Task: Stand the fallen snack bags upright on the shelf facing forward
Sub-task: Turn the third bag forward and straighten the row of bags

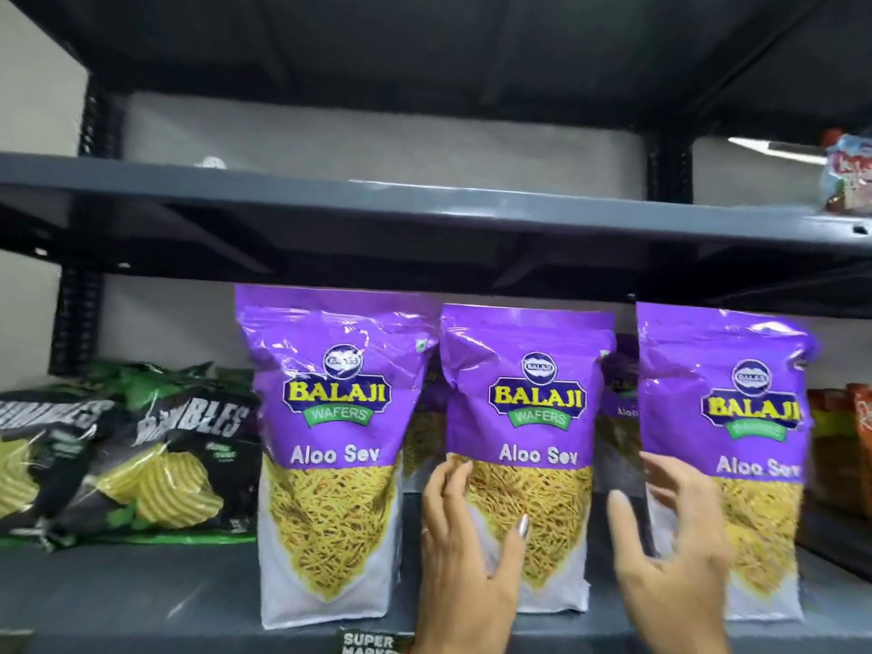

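— Since the count is being taken shelf by shelf, what stands on this one?

— Item one: three purple Balaji Aloo Sev pouches, front row, upright, labels forward. Left pouch [330, 455], middle pouch [524, 460], right pouch [736, 464], all on the grey shelf [141, 601]. More purple pouches [618, 408] sit behind them, mostly hidden; whether those stand or lean cannot be told.

— And the hands?

— Left hand [467, 554]: open, fingers spread, palm and thumb against the lower left edge of the middle pouch, not clamped round it. Right hand [670, 554]: open, blurred, between the middle and right pouches; contact with either cannot be confirmed.

— Handling notes for the pouches?

— Judged: light, filled with fine brittle sev, film glossy and likely slippery. Flat gusseted base lets them stand; the top is slack and crumpled, so a pouch tips if pushed high. Take hold at both lower side edges, where the fill gives body, and avoid squeezing the clear window, which would crush the contents.

— Neighbouring stock?

— Item two: black-and-green ridged chip bags [155, 460], left of the pouches, lying tilted back rather than upright; these look like the remaining work. Item three: orange-red packets [844, 446] at the far right, partly cut off. Item four: a mixed-colour bag [849, 177] on the upper shelf [424, 200].
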Action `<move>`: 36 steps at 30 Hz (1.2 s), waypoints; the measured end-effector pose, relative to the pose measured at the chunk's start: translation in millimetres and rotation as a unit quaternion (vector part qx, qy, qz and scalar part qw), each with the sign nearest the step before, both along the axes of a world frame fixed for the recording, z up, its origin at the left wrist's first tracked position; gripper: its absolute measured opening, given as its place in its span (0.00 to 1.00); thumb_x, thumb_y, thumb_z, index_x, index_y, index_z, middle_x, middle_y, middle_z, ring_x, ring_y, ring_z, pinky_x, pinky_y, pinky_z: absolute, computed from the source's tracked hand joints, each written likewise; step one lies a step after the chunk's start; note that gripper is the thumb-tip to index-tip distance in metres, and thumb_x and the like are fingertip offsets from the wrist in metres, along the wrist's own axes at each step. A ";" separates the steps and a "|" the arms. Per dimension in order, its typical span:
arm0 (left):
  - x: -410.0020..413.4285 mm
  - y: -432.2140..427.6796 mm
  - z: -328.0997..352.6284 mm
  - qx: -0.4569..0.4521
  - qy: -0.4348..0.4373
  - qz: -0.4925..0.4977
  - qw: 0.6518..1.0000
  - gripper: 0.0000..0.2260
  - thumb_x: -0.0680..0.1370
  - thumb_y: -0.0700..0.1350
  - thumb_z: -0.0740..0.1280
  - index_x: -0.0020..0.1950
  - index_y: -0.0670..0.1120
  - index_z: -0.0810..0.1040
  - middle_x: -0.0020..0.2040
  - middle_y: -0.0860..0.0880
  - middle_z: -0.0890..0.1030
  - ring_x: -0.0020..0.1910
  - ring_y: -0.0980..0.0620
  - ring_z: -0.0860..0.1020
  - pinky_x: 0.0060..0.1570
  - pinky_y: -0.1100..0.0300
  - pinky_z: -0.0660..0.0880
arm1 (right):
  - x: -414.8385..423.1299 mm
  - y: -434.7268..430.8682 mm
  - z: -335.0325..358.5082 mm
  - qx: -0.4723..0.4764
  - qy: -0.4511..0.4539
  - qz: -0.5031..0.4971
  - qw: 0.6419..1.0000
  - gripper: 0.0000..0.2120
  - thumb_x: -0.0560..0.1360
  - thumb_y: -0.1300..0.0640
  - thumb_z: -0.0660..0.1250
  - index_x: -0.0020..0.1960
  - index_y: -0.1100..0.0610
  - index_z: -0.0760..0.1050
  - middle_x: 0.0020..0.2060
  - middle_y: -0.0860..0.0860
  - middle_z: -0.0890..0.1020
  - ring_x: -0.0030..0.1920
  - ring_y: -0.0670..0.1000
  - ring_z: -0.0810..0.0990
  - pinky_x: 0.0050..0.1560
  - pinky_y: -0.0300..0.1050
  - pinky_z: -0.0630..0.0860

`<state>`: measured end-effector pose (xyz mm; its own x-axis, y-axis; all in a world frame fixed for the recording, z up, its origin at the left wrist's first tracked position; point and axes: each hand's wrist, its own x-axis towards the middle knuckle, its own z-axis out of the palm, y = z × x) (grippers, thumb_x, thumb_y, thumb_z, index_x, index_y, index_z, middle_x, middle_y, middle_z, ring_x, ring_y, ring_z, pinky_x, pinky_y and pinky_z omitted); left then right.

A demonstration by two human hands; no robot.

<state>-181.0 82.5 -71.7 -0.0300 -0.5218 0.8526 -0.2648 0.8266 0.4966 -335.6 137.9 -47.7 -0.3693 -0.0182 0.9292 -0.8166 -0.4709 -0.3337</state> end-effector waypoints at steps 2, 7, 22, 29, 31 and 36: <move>-3.3 -2.7 -0.9 0.010 -0.024 -0.004 1.000 0.32 0.72 0.59 0.64 0.68 0.65 0.47 0.74 0.63 0.50 0.74 0.60 0.60 0.68 0.66 0.58 | 10.2 -8.8 -1.6 0.104 -0.011 0.090 0.990 0.28 0.71 0.50 0.72 0.68 0.45 0.66 0.62 0.48 0.75 0.61 0.40 0.73 0.63 0.30 0.65; -8.8 -7.3 -7.5 -0.003 -0.050 0.000 0.999 0.35 0.75 0.57 0.63 0.70 0.65 0.39 0.72 0.69 0.36 0.77 0.59 0.55 0.68 0.68 0.55 | 16.0 -22.2 -6.2 0.219 -0.033 0.227 0.948 0.41 0.67 0.46 0.68 0.75 0.40 0.53 0.71 0.38 0.68 0.65 0.23 0.65 0.60 0.18 0.59; 2.4 11.6 -0.9 0.008 -0.167 0.043 0.985 0.37 0.77 0.64 0.55 0.70 0.65 0.27 0.75 0.62 0.30 0.78 0.54 0.57 0.72 0.58 0.61 | 6.4 -10.8 -12.5 0.236 -0.024 0.104 0.966 0.40 0.68 0.36 0.65 0.76 0.35 0.51 0.71 0.40 0.67 0.72 0.40 0.64 0.71 0.45 0.61; 98.1 32.8 25.3 -0.195 0.058 0.103 0.974 0.21 0.74 0.52 0.64 0.67 0.54 0.68 0.71 0.55 0.68 0.70 0.56 0.68 0.68 0.58 0.66 | 84.1 -8.6 1.1 0.008 0.058 0.078 0.995 0.17 0.74 0.52 0.64 0.62 0.47 0.72 0.52 0.44 0.77 0.53 0.45 0.79 0.55 0.38 0.73; 125.3 16.5 34.5 -0.165 0.131 0.131 0.969 0.23 0.74 0.51 0.64 0.68 0.48 0.68 0.70 0.49 0.69 0.71 0.52 0.67 0.70 0.55 0.63 | 113.8 -22.9 7.0 0.085 0.046 0.168 0.981 0.21 0.71 0.49 0.68 0.63 0.42 0.70 0.51 0.44 0.79 0.52 0.45 0.80 0.53 0.37 0.75; 146.1 -28.0 37.5 0.085 0.160 0.079 0.980 0.35 0.72 0.63 0.59 0.73 0.44 0.62 0.72 0.44 0.67 0.71 0.46 0.66 0.72 0.53 0.61 | 153.4 -62.7 9.7 0.332 -0.012 0.298 0.895 0.52 0.58 0.31 0.71 0.76 0.48 0.59 0.71 0.42 0.71 0.69 0.42 0.71 0.69 0.41 0.68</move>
<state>-34.9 54.5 -34.2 0.3178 -0.6334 0.7055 -0.1914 0.6859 0.7020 -182.2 75.3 -38.0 -0.1304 -0.7633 0.6328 -0.4743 -0.5124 -0.7159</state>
